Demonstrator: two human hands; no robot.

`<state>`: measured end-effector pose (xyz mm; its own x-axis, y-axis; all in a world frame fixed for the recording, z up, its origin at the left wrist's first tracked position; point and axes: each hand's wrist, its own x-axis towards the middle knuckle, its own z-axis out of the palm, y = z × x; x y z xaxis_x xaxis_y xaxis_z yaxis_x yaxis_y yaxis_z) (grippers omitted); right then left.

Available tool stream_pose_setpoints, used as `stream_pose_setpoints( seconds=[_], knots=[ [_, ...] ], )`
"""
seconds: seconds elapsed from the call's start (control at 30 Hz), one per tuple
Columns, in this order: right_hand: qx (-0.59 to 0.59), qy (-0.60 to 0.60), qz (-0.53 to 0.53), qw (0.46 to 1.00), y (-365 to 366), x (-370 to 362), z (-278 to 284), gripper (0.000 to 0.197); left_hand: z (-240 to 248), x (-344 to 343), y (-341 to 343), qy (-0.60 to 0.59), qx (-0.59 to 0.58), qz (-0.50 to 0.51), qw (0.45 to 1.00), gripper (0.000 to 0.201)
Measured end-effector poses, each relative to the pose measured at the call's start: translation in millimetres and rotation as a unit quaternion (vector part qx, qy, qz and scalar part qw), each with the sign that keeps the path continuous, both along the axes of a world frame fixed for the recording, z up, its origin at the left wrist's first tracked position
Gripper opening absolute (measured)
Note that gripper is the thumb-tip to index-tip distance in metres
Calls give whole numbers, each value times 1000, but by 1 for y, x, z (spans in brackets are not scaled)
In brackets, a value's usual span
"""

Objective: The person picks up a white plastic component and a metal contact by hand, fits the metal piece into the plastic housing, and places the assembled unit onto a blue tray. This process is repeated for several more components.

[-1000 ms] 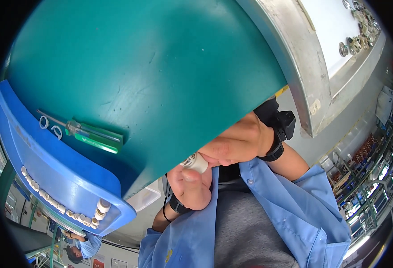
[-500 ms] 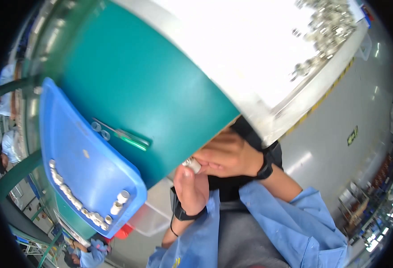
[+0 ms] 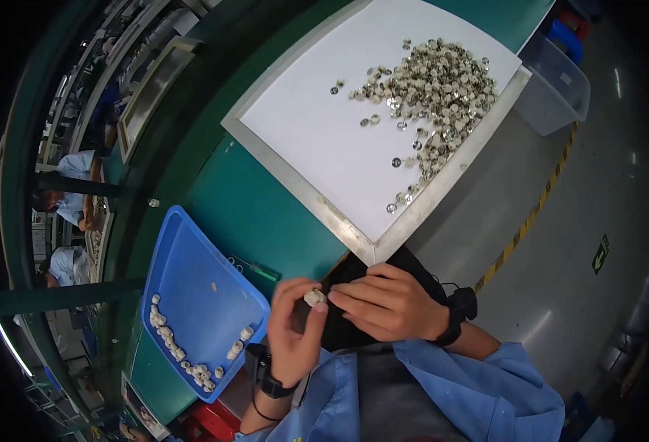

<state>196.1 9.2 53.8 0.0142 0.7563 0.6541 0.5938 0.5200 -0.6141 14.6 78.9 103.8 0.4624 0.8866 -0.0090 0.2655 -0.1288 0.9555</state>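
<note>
Between the thumb and fingers of my left hand (image 3: pixel 295 331) is a small white cylindrical part (image 3: pixel 315 297), its finer details too small to tell. My right hand (image 3: pixel 391 304) has its fingers stretched toward that part, the fingertips right beside it; whether they touch it I cannot tell. To the left of my hands stands a blue tray (image 3: pixel 192 269) with several similar white parts (image 3: pixel 164 335) along its left and near edges. A green-handled tool (image 3: pixel 264 272) lies by the tray's right rim, partly covered by my left hand.
Beyond my hands a metal-framed white tray (image 3: pixel 302 188) holds a heap of small silver-and-white pieces (image 3: pixel 442 103). It rests on the green table (image 3: pixel 265 191). A clear plastic bin (image 3: pixel 553 88) stands at the far right. People in blue (image 3: pixel 74 199) work at the far left.
My view has swung, bringing the framed tray and its heap lower and fuller into sight. My right fingers have straightened from a curl, and my left hand has turned more upright, still pinching the part.
</note>
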Motion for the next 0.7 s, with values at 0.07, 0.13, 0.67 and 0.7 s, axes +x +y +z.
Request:
stream_pose_setpoints(
  seconds=[0.07, 0.13, 0.67, 0.7],
  knots=[
    [11, 5, 6, 1000, 4, 24, 9, 31, 23, 9, 36, 33, 125, -27, 991, 20],
    [21, 9, -55, 998, 16, 61, 10, 32, 38, 23, 92, 74, 209, -44, 974, 20],
    [-164, -146, -332, 917, 97, 188, 1, 18, -47, 231, 497, 255, 284, -28, 924, 29],
    [-165, -146, -332, 917, 96, 186, 3, 18, -51, 239, 502, 261, 295, -37, 918, 29]
  ],
)
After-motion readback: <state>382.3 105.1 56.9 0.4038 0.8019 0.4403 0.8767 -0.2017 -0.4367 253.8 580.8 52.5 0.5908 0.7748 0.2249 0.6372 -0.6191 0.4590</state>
